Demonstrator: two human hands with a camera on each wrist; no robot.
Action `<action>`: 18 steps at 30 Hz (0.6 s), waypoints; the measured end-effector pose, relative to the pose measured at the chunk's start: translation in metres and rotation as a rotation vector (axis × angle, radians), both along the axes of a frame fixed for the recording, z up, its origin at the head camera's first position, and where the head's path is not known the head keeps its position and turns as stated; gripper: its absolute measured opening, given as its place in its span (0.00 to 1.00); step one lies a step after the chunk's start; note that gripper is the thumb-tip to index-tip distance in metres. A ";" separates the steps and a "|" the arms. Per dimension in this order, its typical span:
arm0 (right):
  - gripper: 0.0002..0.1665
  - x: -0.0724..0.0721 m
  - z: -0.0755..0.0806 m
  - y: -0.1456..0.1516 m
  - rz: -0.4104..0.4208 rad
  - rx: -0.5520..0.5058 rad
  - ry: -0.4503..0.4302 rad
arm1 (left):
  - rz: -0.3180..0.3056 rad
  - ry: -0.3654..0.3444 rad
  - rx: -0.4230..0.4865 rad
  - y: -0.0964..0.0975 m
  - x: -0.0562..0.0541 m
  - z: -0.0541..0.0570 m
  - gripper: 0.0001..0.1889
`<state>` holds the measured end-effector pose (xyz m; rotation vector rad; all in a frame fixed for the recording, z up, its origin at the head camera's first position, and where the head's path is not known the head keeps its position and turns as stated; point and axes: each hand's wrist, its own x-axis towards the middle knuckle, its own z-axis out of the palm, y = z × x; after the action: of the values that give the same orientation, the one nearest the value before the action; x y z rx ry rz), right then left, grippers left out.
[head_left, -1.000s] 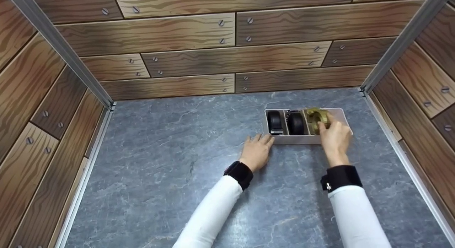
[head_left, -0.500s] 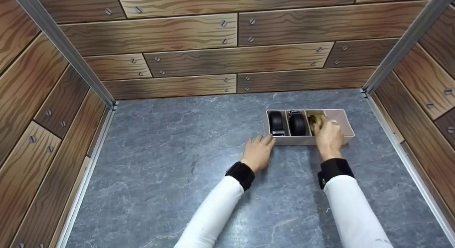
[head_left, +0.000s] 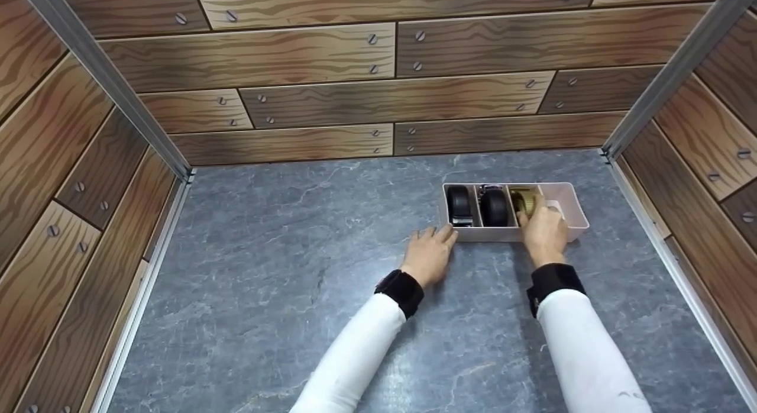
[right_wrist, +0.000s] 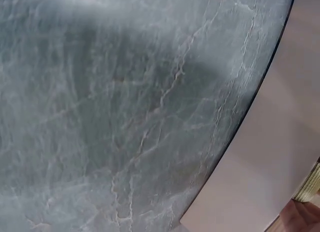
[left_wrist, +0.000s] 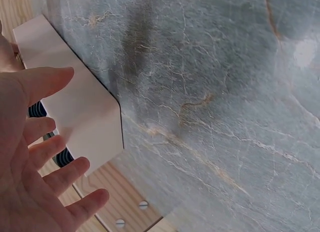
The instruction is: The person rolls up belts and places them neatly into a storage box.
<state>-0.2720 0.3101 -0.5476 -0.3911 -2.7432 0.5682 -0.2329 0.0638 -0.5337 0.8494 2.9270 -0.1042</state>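
Observation:
A pale pink divided box (head_left: 491, 235) holds two black rolled belts (head_left: 494, 207) with silver buckles, each in its own compartment. In the compartment to their right sits a gold rolled belt (head_left: 522, 201), its ribbed side showing. My right hand (head_left: 545, 231) reaches over the front wall and pinches this gold roll between thumb and fingers. The right wrist view shows only a sliver of gold belt (right_wrist: 309, 186) beside the fingers (right_wrist: 299, 217). My left hand (head_left: 428, 256) has its fingers spread, with the fingertips at the box's front left corner.
The box stands on a grey marbled table (head_left: 295, 253), toward the back right. Wood-patterned panels (head_left: 307, 99) enclose the back and sides, with metal rails (head_left: 668, 70) at the corners. The box's rightmost compartment (head_left: 565, 200) lies beyond the right hand.
The gold belt has gone down into the third compartment from the left, and my right hand has moved left and lower with it. My left hand stays at the box corner.

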 end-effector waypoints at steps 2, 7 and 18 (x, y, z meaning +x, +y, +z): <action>0.30 0.001 0.000 0.001 0.006 -0.008 -0.018 | 0.004 0.001 0.003 0.000 0.000 0.000 0.33; 0.34 0.002 0.001 0.002 0.017 -0.025 -0.041 | 0.010 -0.010 0.016 0.001 0.000 0.000 0.32; 0.34 0.004 0.002 0.002 0.020 -0.050 -0.057 | 0.003 0.005 0.054 -0.002 0.002 -0.002 0.31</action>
<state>-0.2681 0.3117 -0.5456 -0.3986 -2.7944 0.6412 -0.2309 0.0619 -0.5353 0.8535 2.9482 -0.0269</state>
